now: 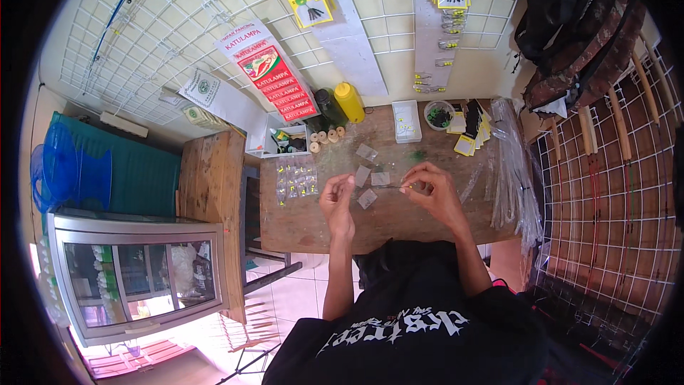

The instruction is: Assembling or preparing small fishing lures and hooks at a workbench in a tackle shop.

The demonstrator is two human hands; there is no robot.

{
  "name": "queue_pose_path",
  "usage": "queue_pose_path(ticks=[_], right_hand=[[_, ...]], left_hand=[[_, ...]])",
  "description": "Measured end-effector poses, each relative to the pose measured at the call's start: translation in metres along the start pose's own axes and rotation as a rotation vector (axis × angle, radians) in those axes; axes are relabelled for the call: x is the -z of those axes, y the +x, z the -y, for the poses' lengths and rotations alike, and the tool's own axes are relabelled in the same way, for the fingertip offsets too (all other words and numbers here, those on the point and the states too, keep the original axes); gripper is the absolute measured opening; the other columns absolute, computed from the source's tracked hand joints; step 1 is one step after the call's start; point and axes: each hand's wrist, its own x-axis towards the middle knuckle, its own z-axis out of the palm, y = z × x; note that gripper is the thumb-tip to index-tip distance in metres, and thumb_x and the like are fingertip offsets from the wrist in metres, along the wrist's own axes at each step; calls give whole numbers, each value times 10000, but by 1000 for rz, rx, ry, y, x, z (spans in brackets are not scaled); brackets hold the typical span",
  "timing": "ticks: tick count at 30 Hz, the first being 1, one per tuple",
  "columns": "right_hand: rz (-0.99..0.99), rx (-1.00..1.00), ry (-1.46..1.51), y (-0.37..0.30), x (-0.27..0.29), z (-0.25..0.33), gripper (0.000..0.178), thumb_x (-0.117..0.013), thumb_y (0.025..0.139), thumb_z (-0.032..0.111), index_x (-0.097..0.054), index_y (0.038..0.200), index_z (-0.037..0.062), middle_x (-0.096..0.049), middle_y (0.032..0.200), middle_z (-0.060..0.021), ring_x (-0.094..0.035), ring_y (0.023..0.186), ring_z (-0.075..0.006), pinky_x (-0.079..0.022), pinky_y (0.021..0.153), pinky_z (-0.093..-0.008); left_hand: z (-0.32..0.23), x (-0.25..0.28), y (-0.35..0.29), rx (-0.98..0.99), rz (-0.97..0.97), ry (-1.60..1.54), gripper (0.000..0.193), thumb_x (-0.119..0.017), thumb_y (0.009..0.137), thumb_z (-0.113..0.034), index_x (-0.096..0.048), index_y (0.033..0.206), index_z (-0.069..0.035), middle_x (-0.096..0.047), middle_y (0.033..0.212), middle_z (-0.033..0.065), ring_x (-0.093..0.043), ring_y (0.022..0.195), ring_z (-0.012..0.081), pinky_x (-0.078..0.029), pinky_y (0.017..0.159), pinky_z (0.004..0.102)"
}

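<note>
My left hand (338, 196) is raised over the wooden table, thumb and fingertips pinched together beside a small clear plastic packet (362, 175). What it holds, if anything, is too small to make out. To the right, my right hand (432, 194) pinches a thin dark strand (390, 186) that points toward my left hand; a tiny yellow spot shows near the fingertips. Between and around the hands lie more clear packets (368, 199), several in all. A small tuft of green strands (419, 155) rests just beyond my right hand.
Filled packets (296, 178) lie left on the table (299, 232). Along the back stand a white box (258, 144), wooden spools (314, 147), a yellow bottle (349, 102), a white tray (407, 135) and a tub (439, 115). Yellow-black cards (465, 145) and long plastic sleeves (514, 171) lie right.
</note>
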Motion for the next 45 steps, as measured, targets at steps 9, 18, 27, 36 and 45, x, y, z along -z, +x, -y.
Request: queue_pose_path(ticks=[9,18,27,36,45], right_hand=[[40,209,-237,6,7,15,118,-710,736,50,-689,852,53,-630,972,-51,-627,853,-211,-486,686,-310],[10,188,-190,6,9,24,124,-716,765,71,-681,882,50,-626,960,-39,-585,743,-152,-455,584,-276],[-31,82,-112,3,1,33,104,-691,810,98,-663,900,55,-637,940,-57,-614,759,-203,-485,634,-326],[-100,43,-79,3,-11,24,114,-686,793,111,-669,884,45,-649,859,-82,-548,605,-186,-443,577,-313],[-137,20,-56,4,-14,25,103,-685,781,98,-670,866,43,-672,781,-79,-538,555,-170,-427,529,-311]], left_hand=[[-41,-30,5,-454,642,848,282,-804,665,-118,-748,940,-92,-706,894,41,-560,781,152,-403,781,282],[-42,-33,6,-517,658,883,167,-790,684,-128,-755,843,-94,-698,761,23,-550,710,158,-382,770,321],[-27,-23,7,68,530,380,66,-721,816,-49,-705,877,-33,-673,803,16,-560,791,79,-441,703,243],[-10,-28,-3,107,438,108,78,-683,856,-30,-659,930,-24,-641,862,6,-566,798,58,-435,718,200],[-6,-22,-2,107,416,119,120,-695,842,-19,-651,954,-24,-650,864,3,-568,786,49,-427,685,184]])
